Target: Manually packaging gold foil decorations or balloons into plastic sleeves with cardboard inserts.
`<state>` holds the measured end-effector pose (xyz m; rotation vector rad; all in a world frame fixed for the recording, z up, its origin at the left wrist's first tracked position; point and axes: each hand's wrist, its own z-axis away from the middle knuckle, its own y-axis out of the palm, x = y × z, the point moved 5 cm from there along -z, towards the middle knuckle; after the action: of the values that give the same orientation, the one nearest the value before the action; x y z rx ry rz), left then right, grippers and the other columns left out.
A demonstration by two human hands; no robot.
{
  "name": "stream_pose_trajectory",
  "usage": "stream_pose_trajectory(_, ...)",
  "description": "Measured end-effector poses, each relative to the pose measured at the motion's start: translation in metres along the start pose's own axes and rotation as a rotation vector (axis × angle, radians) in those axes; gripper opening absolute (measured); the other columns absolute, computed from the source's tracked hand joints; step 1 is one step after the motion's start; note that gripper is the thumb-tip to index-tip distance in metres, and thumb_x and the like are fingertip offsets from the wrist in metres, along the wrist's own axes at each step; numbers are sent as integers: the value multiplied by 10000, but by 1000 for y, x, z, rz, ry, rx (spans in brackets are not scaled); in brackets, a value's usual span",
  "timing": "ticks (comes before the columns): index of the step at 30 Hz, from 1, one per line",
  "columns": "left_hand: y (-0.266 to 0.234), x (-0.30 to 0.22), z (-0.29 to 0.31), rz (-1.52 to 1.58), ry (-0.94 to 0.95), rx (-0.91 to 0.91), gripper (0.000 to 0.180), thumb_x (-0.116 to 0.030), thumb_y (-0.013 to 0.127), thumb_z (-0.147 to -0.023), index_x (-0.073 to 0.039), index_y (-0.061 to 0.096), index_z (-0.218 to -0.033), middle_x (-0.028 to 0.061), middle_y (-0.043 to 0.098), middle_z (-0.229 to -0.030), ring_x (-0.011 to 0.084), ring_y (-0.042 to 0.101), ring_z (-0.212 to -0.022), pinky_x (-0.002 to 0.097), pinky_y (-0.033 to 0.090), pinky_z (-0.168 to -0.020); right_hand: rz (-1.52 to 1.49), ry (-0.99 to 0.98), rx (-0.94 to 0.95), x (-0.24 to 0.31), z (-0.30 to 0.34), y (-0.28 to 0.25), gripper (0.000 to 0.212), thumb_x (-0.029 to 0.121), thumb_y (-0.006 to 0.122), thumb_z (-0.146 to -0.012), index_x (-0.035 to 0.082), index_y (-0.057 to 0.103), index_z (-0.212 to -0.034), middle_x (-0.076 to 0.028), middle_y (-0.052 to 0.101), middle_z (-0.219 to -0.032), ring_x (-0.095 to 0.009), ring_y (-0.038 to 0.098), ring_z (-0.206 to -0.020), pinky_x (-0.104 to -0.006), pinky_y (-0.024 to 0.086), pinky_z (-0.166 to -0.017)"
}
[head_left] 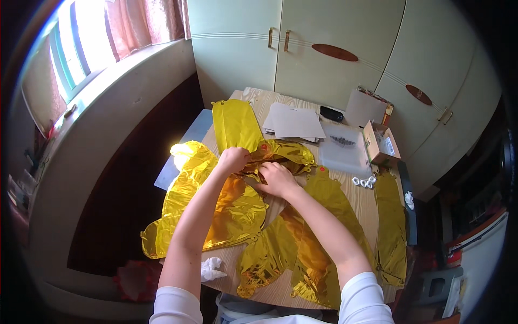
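Between my hands lies a crumpled gold foil balloon [291, 152] with a small red mark, over the middle of the table. My left hand [236, 159] is closed on its left end, the fingertips tucked out of sight. My right hand [278, 179] grips its near edge with bent fingers, partly hidden by the foil. A large shiny gold balloon [186, 210] spreads flat under my left forearm. Beyond my left hand is another flat gold foil piece [237, 127]. More flat gold foil [270, 254] lies beneath and beside my right forearm.
On the wooden table [259, 98] are a paper stack [294, 121], a black case [331, 113], a clear plastic sheet [345, 154], a small box [382, 143], white rings [364, 182] and crumpled tissue [213, 269]. A gold strip [391, 227] lies along the right edge. Cabinets [232, 59] stand behind.
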<state>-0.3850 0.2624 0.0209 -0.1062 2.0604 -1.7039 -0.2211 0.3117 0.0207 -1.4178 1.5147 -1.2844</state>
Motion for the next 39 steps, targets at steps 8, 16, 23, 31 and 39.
stream_pose_trajectory(8, 3, 6, -4, 6, -15, 62, 283, -324, 548, -889, -89, 701, -931, 174, 688, -912, 377, 650, -877, 457, 513, -788, -45, 118, 234, -6, -14, 5, 245, 267, 574, -865, 67, 695, -939, -165, 702, -930, -326, 680, -880, -439, 548, -800)
stream_pose_trajectory(16, -3, -2, 0, -1, 18, 94, 311, -349, 543, -895, -80, 693, -933, 173, 689, -920, 379, 646, -887, 461, 510, -795, -485, 464, -48, -37, -21, 4, 190, 270, 676, -775, 99, 711, -851, -100, 707, -810, -243, 681, -754, -354, 530, -705)
stream_pose_trajectory(23, -4, -3, 1, 5, 8, 99, 300, -318, 516, -909, -75, 690, -939, 184, 687, -929, 377, 645, -904, 461, 508, -808, -561, 542, -99, -50, -30, 14, 246, 237, 657, -786, 91, 658, -984, -120, 687, -810, -271, 671, -773, -363, 519, -722)
stream_pose_trajectory(31, -1, 1, -1, 9, -9, 84, 282, -283, 503, -911, -72, 683, -963, 190, 686, -919, 387, 651, -879, 467, 511, -789, -385, 185, -119, -39, -24, 11, 329, 160, 641, -794, 144, 637, -1122, -141, 692, -991, -326, 653, -953, -430, 528, -844)
stream_pose_trajectory(39, 3, 7, -2, 22, -15, 84, 281, -293, 496, -932, -74, 658, -1004, 214, 674, -919, 408, 639, -881, 482, 502, -785, -407, 341, -71, -50, -23, 5, 279, 78, 565, -778, 150, 721, -997, -169, 695, -930, -344, 667, -890, -431, 539, -816)
